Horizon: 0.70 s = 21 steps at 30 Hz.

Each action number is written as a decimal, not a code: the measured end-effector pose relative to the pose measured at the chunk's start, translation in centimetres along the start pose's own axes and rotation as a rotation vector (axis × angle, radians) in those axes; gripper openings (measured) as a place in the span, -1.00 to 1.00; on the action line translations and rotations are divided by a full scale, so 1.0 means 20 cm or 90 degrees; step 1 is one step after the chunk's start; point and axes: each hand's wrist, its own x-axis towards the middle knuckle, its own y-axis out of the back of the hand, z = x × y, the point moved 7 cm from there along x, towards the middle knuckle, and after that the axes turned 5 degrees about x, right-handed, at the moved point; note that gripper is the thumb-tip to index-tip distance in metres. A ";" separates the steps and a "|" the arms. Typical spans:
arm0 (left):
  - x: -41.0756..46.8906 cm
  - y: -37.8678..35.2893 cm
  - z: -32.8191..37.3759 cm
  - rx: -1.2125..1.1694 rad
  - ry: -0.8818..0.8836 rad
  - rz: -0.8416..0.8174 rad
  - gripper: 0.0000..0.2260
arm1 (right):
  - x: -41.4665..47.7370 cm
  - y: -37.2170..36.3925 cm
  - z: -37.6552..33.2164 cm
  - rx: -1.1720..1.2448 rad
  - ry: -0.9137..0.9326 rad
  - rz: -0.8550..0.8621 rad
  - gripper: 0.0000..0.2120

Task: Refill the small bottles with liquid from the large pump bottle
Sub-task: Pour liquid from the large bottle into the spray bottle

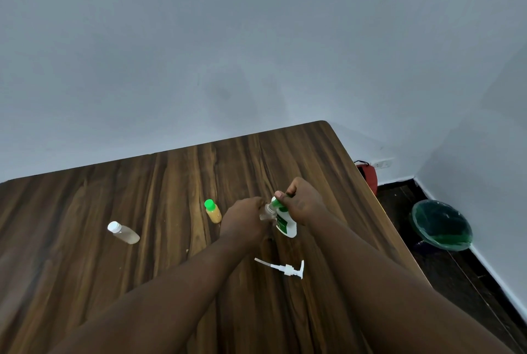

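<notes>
The dark brown wood-grain table (171, 182) carries all task items. The left hand (245, 221) has its grip closed round a small clear plastic bottle (266, 210), held just above the table with its mouth pointing right. The right hand (302, 204) has a narrow grip, thumb and fingers pinching a small green cap (276, 204) at that mouth; whether the cap is seated cannot be told. The large white bottle with a green label (286, 225) is directly below the right hand and touches the clear bottle; its pump is removed. The white plastic pump head with dip tube (286, 268) lies flat on the table, near side of the hands. Left of the hands stands a small bottle of orange liquid with a green cap (214, 212); further left, well apart, is a small bottle of pale liquid with a white cap (123, 233). On the floor to the right stands a round green bin (440, 225).
</notes>
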 end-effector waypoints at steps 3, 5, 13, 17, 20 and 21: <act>0.00 0.01 0.00 0.000 0.006 0.004 -0.84 | 0.01 0.01 -0.02 -0.006 -0.004 -0.004 -0.75; 0.01 0.01 0.00 -0.006 0.002 0.004 -0.84 | 0.02 0.02 -0.03 0.005 -0.005 -0.011 -0.76; 0.00 0.02 -0.01 0.010 -0.004 0.002 -0.78 | 0.00 0.01 0.00 -0.018 -0.002 -0.003 -0.75; 0.00 0.02 -0.01 -0.001 -0.002 0.002 -0.81 | 0.02 0.01 -0.01 0.014 -0.013 -0.012 -0.76; 0.01 0.02 0.00 0.004 -0.005 0.005 -0.84 | 0.02 0.01 0.00 0.012 -0.009 -0.007 -0.76; 0.01 0.02 0.00 0.006 -0.006 0.005 -0.85 | 0.02 0.01 0.00 0.001 -0.002 -0.003 -0.75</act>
